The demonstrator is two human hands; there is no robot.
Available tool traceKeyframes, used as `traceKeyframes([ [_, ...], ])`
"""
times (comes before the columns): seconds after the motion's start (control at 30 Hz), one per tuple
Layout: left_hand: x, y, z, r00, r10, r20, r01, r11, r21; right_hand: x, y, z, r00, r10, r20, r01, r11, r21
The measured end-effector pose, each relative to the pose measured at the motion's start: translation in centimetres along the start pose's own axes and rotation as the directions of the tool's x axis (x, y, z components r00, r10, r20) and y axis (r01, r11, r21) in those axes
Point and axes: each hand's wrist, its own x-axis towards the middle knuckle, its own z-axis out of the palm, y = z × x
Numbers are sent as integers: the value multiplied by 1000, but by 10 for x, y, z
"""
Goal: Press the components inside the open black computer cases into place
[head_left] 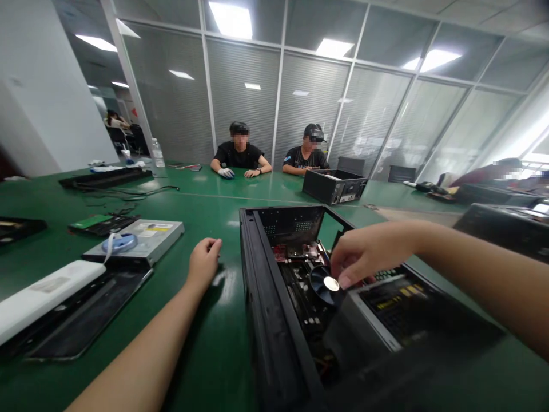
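Note:
An open black computer case [274,286] lies on the green table [214,200] in front of me. My right hand [358,254] reaches into it, fingers bent down beside the round black fan [325,285] with its pale centre. The fingertips are close together at the fan's right edge; what they grip, if anything, is hidden. A metal power supply [377,320] sits in the case just below that hand. My left hand [205,260] rests on the table left of the case, its fingers curled, and nothing shows in them.
An optical drive [165,232] with a blue tape roll [120,243], a white power strip [51,292] and a dark panel [92,309] lie at the left. Across the table, two people sit near another case [328,186]. More cases stand at the right.

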Motion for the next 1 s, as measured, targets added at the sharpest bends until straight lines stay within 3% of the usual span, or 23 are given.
traceKeyframes([
  [0.03,-1,1,1,1000,15,5,-16,1000,13,6,-1,1,1000,-9,3,9,999,-38],
  [0.1,-2,3,3,999,38,9,-38,998,53,27,0,5,995,-2,-100,-22,970,-242],
  [0.2,-3,4,2,997,68,20,-70,993,99,69,7,14,973,68,-222,-177,834,-522],
  [0.27,-3,4,2,995,95,37,-98,990,97,93,15,22,979,122,-161,-195,776,-600],
  [0.37,-3,2,3,992,109,59,-113,992,57,116,26,33,993,80,-90,-120,748,-652],
  [0.47,-2,2,6,991,101,84,-104,994,26,123,30,40,994,29,-103,-91,732,-675],
  [0.63,-2,1,10,986,122,117,-128,991,40,121,20,40,997,42,-57,-70,744,-665],
  [0.83,-7,5,11,983,136,125,-137,991,-3,118,9,22,972,-12,-236,-155,725,-671],
  [1.0,-8,6,12,980,130,153,-126,991,-35,119,9,16,965,-28,-260,-151,751,-643],
])
